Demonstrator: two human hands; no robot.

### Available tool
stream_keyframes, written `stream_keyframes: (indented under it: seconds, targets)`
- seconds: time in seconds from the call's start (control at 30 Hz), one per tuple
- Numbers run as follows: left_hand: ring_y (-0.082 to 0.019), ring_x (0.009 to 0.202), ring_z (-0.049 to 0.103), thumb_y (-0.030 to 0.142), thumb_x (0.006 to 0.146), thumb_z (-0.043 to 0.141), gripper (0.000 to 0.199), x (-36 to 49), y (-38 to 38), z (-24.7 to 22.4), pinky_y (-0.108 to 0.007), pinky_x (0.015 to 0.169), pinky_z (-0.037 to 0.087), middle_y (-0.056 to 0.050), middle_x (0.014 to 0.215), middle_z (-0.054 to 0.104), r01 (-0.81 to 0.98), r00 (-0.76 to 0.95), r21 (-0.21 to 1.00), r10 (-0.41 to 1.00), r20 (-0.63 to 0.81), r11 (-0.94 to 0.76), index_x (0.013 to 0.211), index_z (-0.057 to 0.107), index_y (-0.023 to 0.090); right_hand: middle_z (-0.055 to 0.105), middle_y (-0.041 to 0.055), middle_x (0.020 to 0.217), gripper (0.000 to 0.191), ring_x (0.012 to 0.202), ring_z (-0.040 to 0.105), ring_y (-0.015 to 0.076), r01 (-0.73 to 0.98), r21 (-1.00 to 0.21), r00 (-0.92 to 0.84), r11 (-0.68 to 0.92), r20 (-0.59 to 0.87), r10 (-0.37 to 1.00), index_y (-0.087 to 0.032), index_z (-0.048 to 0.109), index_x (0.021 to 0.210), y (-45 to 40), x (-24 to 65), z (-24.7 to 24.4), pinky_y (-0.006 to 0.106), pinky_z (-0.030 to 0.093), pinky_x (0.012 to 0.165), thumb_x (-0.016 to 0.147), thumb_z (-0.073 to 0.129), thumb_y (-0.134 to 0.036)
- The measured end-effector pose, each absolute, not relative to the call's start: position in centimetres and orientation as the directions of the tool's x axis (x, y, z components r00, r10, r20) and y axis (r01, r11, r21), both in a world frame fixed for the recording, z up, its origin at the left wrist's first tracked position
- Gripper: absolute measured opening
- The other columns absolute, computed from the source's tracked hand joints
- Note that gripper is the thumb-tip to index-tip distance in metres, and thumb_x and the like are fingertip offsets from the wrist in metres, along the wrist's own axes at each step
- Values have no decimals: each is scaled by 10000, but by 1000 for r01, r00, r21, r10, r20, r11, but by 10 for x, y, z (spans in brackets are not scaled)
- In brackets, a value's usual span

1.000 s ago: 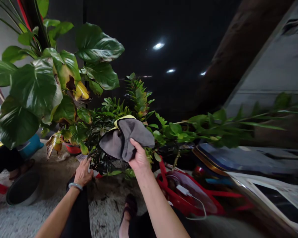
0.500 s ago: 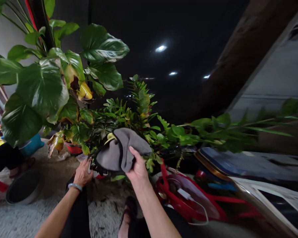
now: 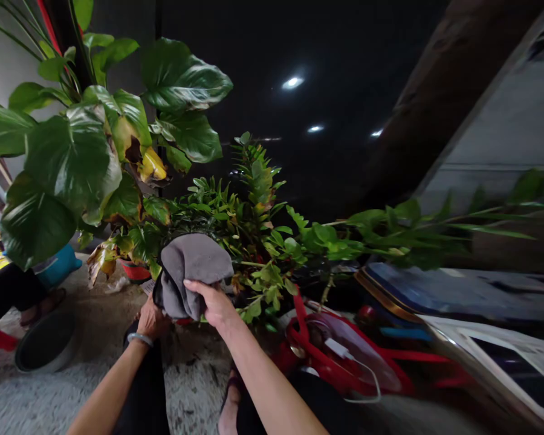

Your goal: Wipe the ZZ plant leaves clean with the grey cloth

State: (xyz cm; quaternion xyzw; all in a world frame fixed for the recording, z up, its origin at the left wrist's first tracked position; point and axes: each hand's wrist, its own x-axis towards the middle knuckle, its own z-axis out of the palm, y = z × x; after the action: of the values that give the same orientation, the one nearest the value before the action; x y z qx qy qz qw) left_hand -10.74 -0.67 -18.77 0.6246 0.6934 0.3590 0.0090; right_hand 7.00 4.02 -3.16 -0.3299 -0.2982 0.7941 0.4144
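Observation:
A folded grey cloth (image 3: 194, 260) with a dark edge is in my right hand (image 3: 215, 305), thumb on top and the other fingers beneath it. It hangs in front of the lower part of the potted plants. My left hand (image 3: 152, 318) is at the cloth's lower left edge, above my left knee, with a pale bangle (image 3: 139, 339) on the wrist. The cloth covers most of its fingers, so whether they grip anything does not show. Behind the cloth stand small-leaved green plants (image 3: 254, 193).
Large-leaved foliage (image 3: 68, 157) rises at left above a red pot (image 3: 135, 270). On the floor is a dark basin (image 3: 45, 344), near another person's leg (image 3: 9, 293). At right lie a red bag (image 3: 344, 350) with a white cable and stacked flat panels (image 3: 435, 296).
My right hand has carried the grey cloth leftward, off the leaves and over to my left hand. The left hand has stayed nearly in place, and its fingers are now covered.

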Motion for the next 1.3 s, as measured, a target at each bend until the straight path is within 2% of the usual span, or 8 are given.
stream_keyframes:
  seconds: [0.23, 0.33, 0.43, 0.57, 0.83, 1.07, 1.17, 1.3]
  targets:
    - [-312, 1212, 601, 156, 759, 603, 647, -107, -11, -188, -476, 1038, 526, -172, 1367, 623, 903, -159, 429, 895, 417, -40, 1404, 549, 143, 784, 55, 683, 284, 745, 753, 281, -270, -796, -358, -542, -439, 824, -183, 740, 689, 31, 86, -84, 365, 605, 698, 440, 860, -249]
    - [-332, 1261, 582, 178, 789, 585, 617, -109, -11, -188, -502, 1065, 507, -184, 1386, 616, 912, -169, 409, 908, 383, -3, 1404, 562, 140, 799, 46, 739, 311, 724, 749, 260, -253, -819, -348, -515, -420, 838, -190, 758, 722, 14, 115, -101, 342, 604, 698, 438, 878, -229]
    - [-334, 1292, 570, 185, 783, 593, 617, -109, -10, -188, -497, 1090, 493, -185, 1400, 614, 922, -186, 386, 906, 380, 27, 1398, 574, 133, 800, 10, 758, 328, 730, 749, 217, -420, -818, -219, -393, -328, 919, -213, 738, 716, 28, 132, -82, 284, 608, 695, 427, 889, -176]
    - [-337, 1276, 590, 187, 771, 605, 612, -105, -8, -190, -492, 1079, 506, -188, 1400, 619, 937, -186, 346, 905, 382, 46, 1380, 592, 127, 802, -18, 780, 262, 759, 757, 167, -714, -652, -59, -255, -307, 950, -234, 717, 769, 78, 131, -44, 240, 626, 735, 546, 825, -148]
    - [-326, 1258, 600, 204, 788, 595, 593, -106, -6, -191, -464, 1048, 529, -175, 1364, 637, 941, -181, 337, 894, 409, 37, 1379, 591, 152, 764, 31, 629, 212, 722, 783, 263, -587, -529, -274, -613, -584, 765, -198, 698, 763, 38, 117, -95, 374, 658, 704, 612, 828, -125]
    - [-334, 1204, 619, 199, 784, 597, 568, -106, -5, -188, -480, 1004, 546, -184, 1345, 641, 921, -154, 390, 901, 406, -18, 1348, 601, 131, 815, 31, 828, 217, 871, 779, 247, -686, -512, -361, -517, -377, 853, -220, 722, 802, 47, 99, -31, 339, 646, 758, 617, 797, -133]
    - [-354, 1248, 594, 175, 761, 603, 584, -106, -6, -189, -505, 1029, 533, -196, 1368, 628, 926, -171, 378, 897, 409, 5, 1343, 607, 125, 800, 20, 745, 173, 831, 781, 232, -679, -491, -325, -546, -465, 823, -212, 702, 780, 54, 91, -31, 340, 643, 757, 655, 758, -107]
    - [-349, 1293, 571, 176, 797, 585, 585, -108, -8, -189, -514, 1078, 502, -207, 1391, 616, 929, -170, 370, 895, 413, 6, 1379, 582, 109, 764, 53, 635, 135, 784, 785, 262, -563, -424, -365, -709, -642, 674, -176, 697, 759, 23, 92, -77, 379, 645, 731, 659, 770, -123]
